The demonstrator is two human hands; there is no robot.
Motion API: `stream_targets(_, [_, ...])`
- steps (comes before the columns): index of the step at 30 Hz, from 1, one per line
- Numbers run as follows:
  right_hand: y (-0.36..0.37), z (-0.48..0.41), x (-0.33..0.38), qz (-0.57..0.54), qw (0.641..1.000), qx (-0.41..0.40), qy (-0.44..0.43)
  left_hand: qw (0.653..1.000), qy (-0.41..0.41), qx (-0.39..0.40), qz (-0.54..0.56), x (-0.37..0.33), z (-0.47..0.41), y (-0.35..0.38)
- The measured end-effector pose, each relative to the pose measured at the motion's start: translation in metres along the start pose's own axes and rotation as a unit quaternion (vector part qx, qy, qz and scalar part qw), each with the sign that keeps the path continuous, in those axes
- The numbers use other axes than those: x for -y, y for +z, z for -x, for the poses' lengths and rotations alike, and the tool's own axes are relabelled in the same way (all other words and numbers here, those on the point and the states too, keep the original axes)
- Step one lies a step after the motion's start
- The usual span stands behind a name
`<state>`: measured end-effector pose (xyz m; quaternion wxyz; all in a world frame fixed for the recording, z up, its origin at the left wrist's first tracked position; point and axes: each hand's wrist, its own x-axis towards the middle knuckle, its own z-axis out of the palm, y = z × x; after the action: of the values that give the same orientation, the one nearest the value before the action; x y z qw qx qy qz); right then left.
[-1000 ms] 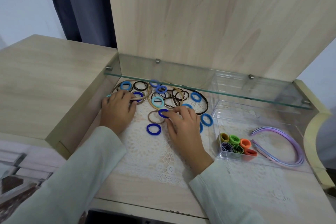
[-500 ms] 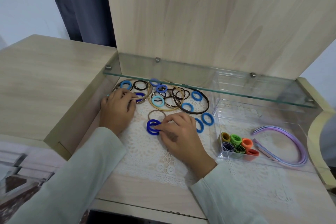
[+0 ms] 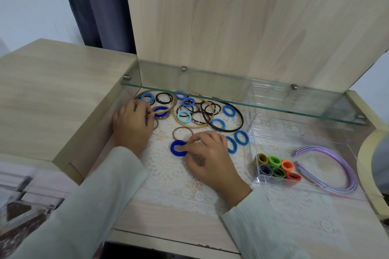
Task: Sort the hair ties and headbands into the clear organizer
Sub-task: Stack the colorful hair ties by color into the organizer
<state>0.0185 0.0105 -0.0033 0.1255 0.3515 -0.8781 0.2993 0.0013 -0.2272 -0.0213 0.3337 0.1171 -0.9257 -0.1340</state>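
Left hand (image 3: 132, 124) lay at the left edge of the loose pile of hair ties (image 3: 189, 109), fingers curled over thin bands. It may have been pinching a tan one, but from where I stood I could not tell whether it gripped anything.

The pile sat on the lace mat (image 3: 168, 178) under the glass shelf (image 3: 231, 99), well apart from any compartment.

Right hand (image 3: 207, 160) was just in front of the pile, thumb and fingertips pinched on the dark blue hair tie (image 3: 175, 148), which rested flat on the mat.

Two mid-blue ties (image 3: 236, 141) lay just beside the clear organizer (image 3: 273, 128).

Inside it, the small front-left compartment held rolled coloured ties (image 3: 275, 167), and the lilac headbands (image 3: 336, 174) lay in the larger section to the right.

Judgement: the step in hand was gathering the blue ties, with most of the pile unsorted. The next move calls for lifting the dark blue tie clear of the mat and carrying it right over the organizer wall into a free spot, keeping the pinch firm so the soft ring does not slip or catch the lace.
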Motion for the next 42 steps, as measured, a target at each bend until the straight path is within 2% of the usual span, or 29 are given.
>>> stream_targets(7, [0.001, -0.001, -0.001, 0.024, 0.994, -0.067, 0.083, 1.000, -0.018, 0.019, -0.004, -0.006, 0.000, -0.004])
stream_targets(12, [0.004, -0.004, -0.007, 0.048, 0.984, -0.088, 0.144, 0.999, 0.003, 0.046, -0.006, -0.007, -0.001, -0.004])
stream_targets(19, [0.011, -0.005, -0.011, 0.125, 0.973, -0.056, 0.186, 0.996, 0.015, 0.085, -0.009, -0.005, -0.002, -0.003])
stream_targets(29, [0.011, -0.005, -0.011, 0.116, 0.974, -0.039, 0.193, 0.991, -0.013, 0.130, 0.030, -0.006, -0.005, -0.006])
stream_targets(42, [0.009, -0.005, -0.008, 0.128, 0.973, -0.033, 0.191, 0.990, 0.039, 0.023, 0.137, -0.010, 0.003, -0.017])
